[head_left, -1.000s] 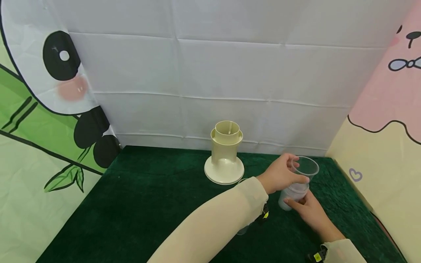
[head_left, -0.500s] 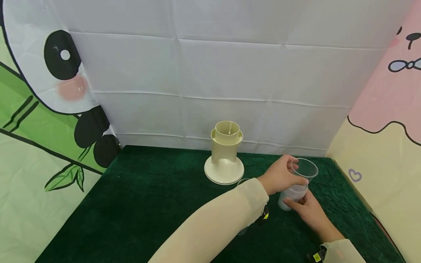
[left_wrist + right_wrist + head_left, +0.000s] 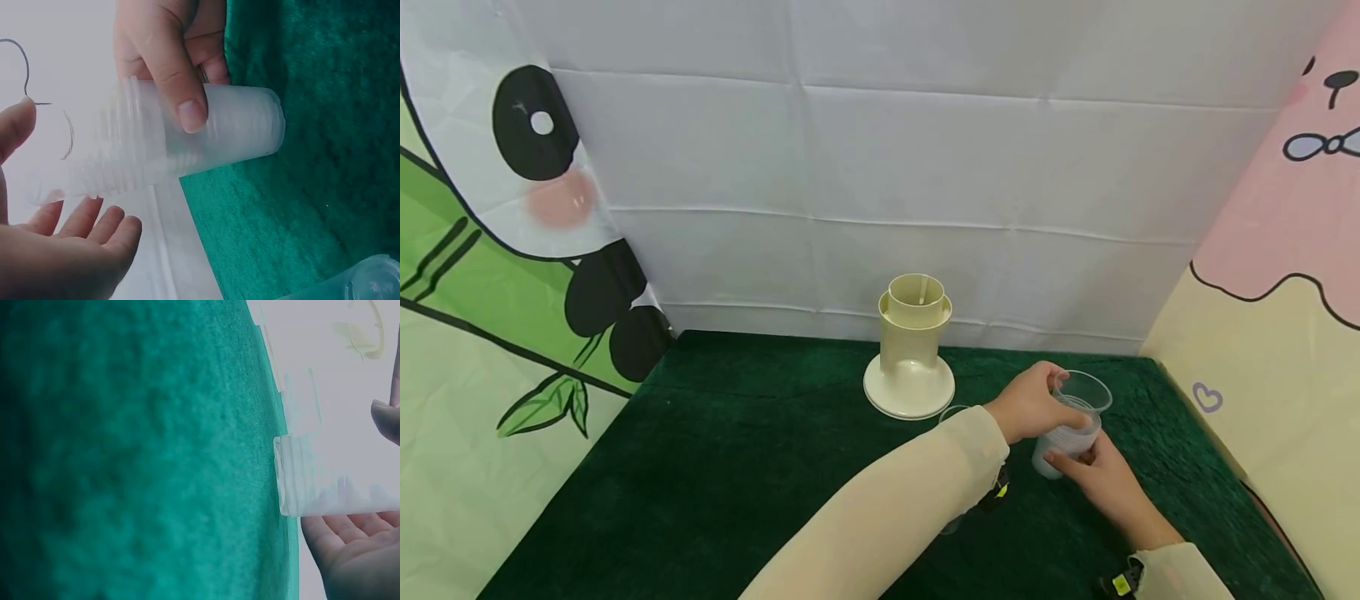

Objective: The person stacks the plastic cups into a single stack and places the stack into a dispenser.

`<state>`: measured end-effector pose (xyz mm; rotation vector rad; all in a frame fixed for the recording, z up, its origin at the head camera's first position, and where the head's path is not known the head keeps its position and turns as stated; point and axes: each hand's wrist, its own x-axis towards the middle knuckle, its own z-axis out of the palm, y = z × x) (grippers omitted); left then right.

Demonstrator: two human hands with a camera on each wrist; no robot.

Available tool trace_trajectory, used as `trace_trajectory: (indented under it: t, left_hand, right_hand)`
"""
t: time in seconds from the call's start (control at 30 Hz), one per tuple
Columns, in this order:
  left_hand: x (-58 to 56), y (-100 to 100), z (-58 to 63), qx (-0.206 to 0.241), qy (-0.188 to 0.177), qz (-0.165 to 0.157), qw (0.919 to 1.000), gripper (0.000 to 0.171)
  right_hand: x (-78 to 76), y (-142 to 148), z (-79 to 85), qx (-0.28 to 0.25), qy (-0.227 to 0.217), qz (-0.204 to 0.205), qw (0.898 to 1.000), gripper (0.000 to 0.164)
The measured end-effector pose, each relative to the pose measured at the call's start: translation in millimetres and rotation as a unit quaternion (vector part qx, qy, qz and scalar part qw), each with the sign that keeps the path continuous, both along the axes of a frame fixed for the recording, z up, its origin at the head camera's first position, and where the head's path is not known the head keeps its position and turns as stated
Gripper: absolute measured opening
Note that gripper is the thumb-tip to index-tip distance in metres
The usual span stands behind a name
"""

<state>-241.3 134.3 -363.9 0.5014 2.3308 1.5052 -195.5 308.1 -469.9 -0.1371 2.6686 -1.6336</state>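
- One uppermost plastic cup [image 3: 1082,389], pinched by left hand [image 3: 1033,407].
- Right hand [image 3: 1111,475] clasps the cup stack [image 3: 1060,448] over the table [image 3: 737,450].
- Step, seemingly: separating or nesting cups; next move probably calls for steady support.

The stand [image 3: 910,390] is at the back of the table [image 3: 700,467], and the stack of cups [image 3: 1051,458] is to its right.
Behind the stand is the back wall [image 3: 880,158]. One side wall [image 3: 497,350] is far to its left, and another [image 3: 1270,333] is far to its right. A small tube [image 3: 917,310] sits in its top. The left sleeve [image 3: 880,512] goes across in front of it, over a container [image 3: 951,527]. To its right, the left hand [image 3: 1028,404] is around the upper cups, and the right hand [image 3: 1105,479] is lower down.
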Motion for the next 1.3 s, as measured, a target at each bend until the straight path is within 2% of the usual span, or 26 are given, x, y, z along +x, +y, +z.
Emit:
trace_trajectory:
  t: [0.43,0.63,0.8,0.9,1.3]
  left_hand:
    - [-5.0,1,-1.0,-0.069,-0.026,-0.014,0.9972,0.069]
    - [-8.8,-3,6.2,-0.081,-0.024,-0.029,0.9960,0.067]
    - [-9.4,-7,14.6,-0.077,-0.017,-0.024,0.9966,0.059]
    - [-6.7,-9,17.7,-0.071,-0.018,-0.024,0.9971,0.055]
    - [11.5,-27,29.7,-0.058,0.000,-0.066,0.9961,0.057]
  right_hand:
    - [-1.3,-1,0.3,-0.009,0.000,0.006,1.000,0.073]
    - [-2.5,-1,-1.3,-0.007,0.000,0.004,1.000,0.073]
    - [-2.3,0,-2.4,0.004,-0.006,-0.007,1.000,0.078]
    - [-2.3,0,-2.4,0.007,-0.010,-0.009,1.000,0.079]
    - [-3.6,1,-3.5,0.005,0.008,0.006,1.000,0.073]
